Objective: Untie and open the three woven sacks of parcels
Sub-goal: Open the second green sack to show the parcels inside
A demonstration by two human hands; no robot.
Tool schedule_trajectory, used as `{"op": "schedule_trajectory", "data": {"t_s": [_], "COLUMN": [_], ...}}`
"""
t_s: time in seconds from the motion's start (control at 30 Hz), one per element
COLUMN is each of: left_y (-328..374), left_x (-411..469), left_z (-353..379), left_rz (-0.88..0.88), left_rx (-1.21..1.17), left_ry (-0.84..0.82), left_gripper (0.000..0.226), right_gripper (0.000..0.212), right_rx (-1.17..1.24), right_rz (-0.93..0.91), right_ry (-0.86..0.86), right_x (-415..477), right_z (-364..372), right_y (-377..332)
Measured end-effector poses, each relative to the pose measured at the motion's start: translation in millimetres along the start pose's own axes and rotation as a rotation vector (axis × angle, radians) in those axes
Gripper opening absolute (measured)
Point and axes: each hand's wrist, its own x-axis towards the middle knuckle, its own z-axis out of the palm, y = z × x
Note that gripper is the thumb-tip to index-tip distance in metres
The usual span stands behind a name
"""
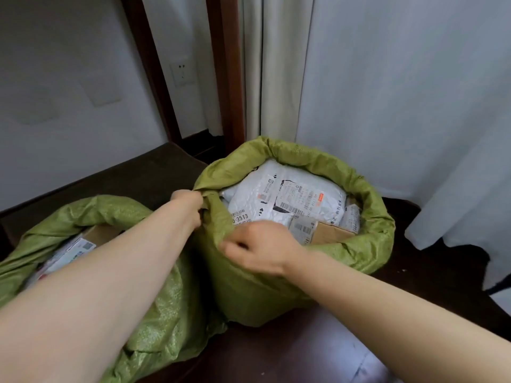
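Upright sack (249,294): green woven, stands on the floor (304,352) at centre frame. Mouth is open, rim rolled outward and down all round. Packed to the top with parcels. A big white mailer (287,197) with barcode labels lies flat on top. A brown cardboard box (333,233) sits just beside it at the near-right edge, with smaller labelled packets wedged around both.

Right hand (262,246): on the near rim, knuckles up, fingers (235,248) curled in and pinching the rolled edge.

Left hand (188,205): on the same sack's left rim, fingers curled round a bunched fold of fabric and gripping it. The fingertips are mostly hidden in the fold. The two hands are near each other, not touching.

Second sack (166,299): same green weave, lower left, right beside the upright one, and the fabric looks to touch. It slumps lower. Its mouth is open too, with the fabric loose and crumpled rather than rolled. Inside is another cardboard carton (102,233) at the far side, with a labelled parcel (69,252) in front of it. The left forearm crosses over part of the opening.

Around: the floor is dark wood. A white curtain (387,92) hangs behind and to the right of the upright sack. A dark wooden door frame (229,78) stands behind it, and the white wall at left has a socket (182,74).
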Motion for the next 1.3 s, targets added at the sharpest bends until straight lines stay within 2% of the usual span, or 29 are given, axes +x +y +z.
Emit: {"op": "schedule_trajectory", "data": {"t_s": [0.07, 0.1, 0.13, 0.2, 0.27, 0.33, 0.4, 0.47, 0.53, 0.6, 0.63, 0.7, 0.73, 0.8, 0.87, 0.97, 1.07, 1.13, 1.23, 1.3], "left_y": [-1, 0, 0, -3, -6, -7, -8, -15, -18, -13, -12, -4, 2, 9, 11, 15, 18, 15, 10, 5], "left_x": [10, 4, -2, -9, -8, 6, 16, 27, 24, 18, 19, 19, 12, 2, -7, -15, -21, -21, -7, 2], "left_z": [-8, -10, -11, -9, -7, -5, -10, -12, -15, -16, -15, -14, -16, -15, -13, -17, -23, -26, -29, -29], "left_rz": [-0.239, -0.300, -0.320, -0.323, -0.280, -0.285, -0.317, -0.339, -0.339, -0.236, -0.111, 0.277, 0.418, 0.483, 0.426, 0.300, 0.205, 0.138, -0.013, -0.099], "left_rx": [-0.254, -0.297, -0.290, -0.222, -0.275, -0.316, -0.314, -0.258, -0.169, -0.030, 0.080, 0.455, 0.587, 0.796, 0.902, 0.707, 0.658, 0.516, 0.156, -0.010], "left_ry": [-0.027, -0.072, -0.125, -0.242, -0.317, -0.288, -0.241, -0.238, -0.318, -0.366, -0.273, 0.074, 0.141, 0.030, -0.165, -0.402, -0.470, -0.473, -0.407, -0.361], "left_gripper": [0.027, 0.026, 0.031, 0.040, 0.042, 0.031, 0.031, 0.033, 0.036, 0.037, 0.042, 0.049, 0.053, 0.061, 0.048, 0.024, 0.017, 0.020, 0.017, 0.016], "right_gripper": [0.034, 0.037, 0.049, 0.075, 0.081, 0.060, 0.037, 0.032, 0.035, 0.034, 0.033, 0.031, 0.029, 0.022, 0.016, 0.017, 0.018, 0.033, 0.054, 0.059], "right_rx": [0.109, 0.079, 0.019, -0.091, -0.153, -0.222, -0.239, -0.148, -0.081, -0.044, -0.018, 0.031, 0.047, 0.095, 0.176, 0.156, -0.010, -0.074, -0.063, 0.030], "right_rz": [0.126, 0.141, 0.129, 0.063, 0.025, 0.016, 0.052, 0.133, 0.235, 0.348, 0.391, 0.438, 0.442, 0.431, 0.424, 0.471, 0.467, 0.434, 0.394, 0.384], "right_ry": [0.202, 0.241, 0.216, 0.061, -0.088, -0.190, -0.181, -0.131, -0.151, -0.191, -0.184, -0.152, -0.144, -0.129, -0.090, 0.022, 0.089, 0.086, 0.114, -0.089], "right_x": [19, 34, 49, 80, 106, 126, 136, 143, 153, 161, 164, 167, 168, 168, 167, 163, 156, 150, 127, 102], "right_z": [-13, -18, -22, -23, -18, -9, -3, 3, 7, 10, 11, 13, 14, 13, 11, 4, -2, -8, -29, -46], "right_y": [14, 22, 29, 40, 50, 63, 71, 76, 79, 83, 87, 92, 93, 94, 95, 103, 104, 91, 59, 37]}}
